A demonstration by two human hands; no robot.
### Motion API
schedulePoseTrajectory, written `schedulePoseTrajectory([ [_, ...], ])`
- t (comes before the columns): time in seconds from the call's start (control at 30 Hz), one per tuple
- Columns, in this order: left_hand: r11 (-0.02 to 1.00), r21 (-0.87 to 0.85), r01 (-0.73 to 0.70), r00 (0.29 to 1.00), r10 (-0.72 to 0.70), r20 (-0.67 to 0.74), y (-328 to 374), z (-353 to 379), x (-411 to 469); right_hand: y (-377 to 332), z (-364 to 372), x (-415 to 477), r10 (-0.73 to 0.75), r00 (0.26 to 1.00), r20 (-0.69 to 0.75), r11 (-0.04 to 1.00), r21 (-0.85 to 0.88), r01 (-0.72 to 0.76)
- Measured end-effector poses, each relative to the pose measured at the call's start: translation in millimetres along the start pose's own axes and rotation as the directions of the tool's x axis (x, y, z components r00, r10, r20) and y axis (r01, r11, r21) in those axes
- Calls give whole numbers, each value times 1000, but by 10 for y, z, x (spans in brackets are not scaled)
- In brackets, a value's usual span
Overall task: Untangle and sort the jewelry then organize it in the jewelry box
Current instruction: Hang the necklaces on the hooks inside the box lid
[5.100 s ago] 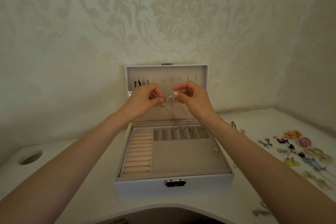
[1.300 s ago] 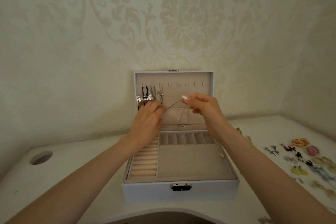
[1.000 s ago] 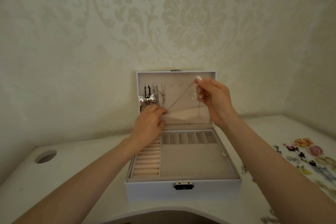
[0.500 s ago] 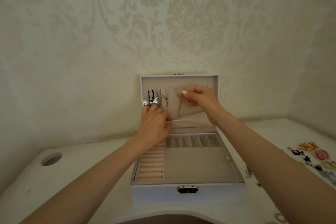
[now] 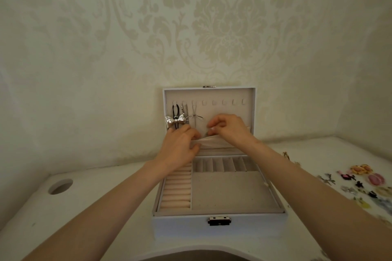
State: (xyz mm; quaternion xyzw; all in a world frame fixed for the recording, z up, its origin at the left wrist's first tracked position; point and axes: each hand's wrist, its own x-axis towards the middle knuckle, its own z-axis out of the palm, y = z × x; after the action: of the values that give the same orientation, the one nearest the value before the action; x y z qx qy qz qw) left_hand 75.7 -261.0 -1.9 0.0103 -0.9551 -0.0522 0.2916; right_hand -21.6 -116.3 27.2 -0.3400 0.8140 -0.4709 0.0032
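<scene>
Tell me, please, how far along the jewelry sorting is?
Done: necklaces hang from the three leftmost hooks in the jewelry box lid. In hand: the left hand holds the lid pocket open while the right hand works at its mouth; whether it holds a chain is unclear. Remaining: the ring rolls and tray compartments look bare, and many loose pieces lie on the table at the right.

A home room: damask wallpaper (image 5: 212, 27), white dressing table (image 5: 84, 207) with jewelry box (image 5: 218, 224).
</scene>
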Motion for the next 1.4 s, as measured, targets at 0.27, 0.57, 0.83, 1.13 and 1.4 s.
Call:
schedulePoseTrajectory([
  [0.27, 979, -192, 63, 996, -72, -42, 41, -48, 4, 27, 31, -37, -97, 995, -31, 990, -107, 93],
  [0.57, 990, -140, 27, 993, -43, -112, 170, 5, 26, 137, -83, -256, -150, 970, -193, 988, -76, 137],
  [0.83, 965, -241, -100, 988, 126, 93, 697, 216, 102, 533, -475, -562, -13, 986, -166, 993, -120, -7],
  [1.13, 939, -286, -191, 943, 257, 214, 1268, 384, 274, 923, -1019, -899, 324, 946, 14, 870, -398, -292],
  [1.4, 936, -271, -224, 892, 309, 329, 1402, 507, 348, 1026, -883, -1045, 513, 857, -57, 676, -588, -444],
])
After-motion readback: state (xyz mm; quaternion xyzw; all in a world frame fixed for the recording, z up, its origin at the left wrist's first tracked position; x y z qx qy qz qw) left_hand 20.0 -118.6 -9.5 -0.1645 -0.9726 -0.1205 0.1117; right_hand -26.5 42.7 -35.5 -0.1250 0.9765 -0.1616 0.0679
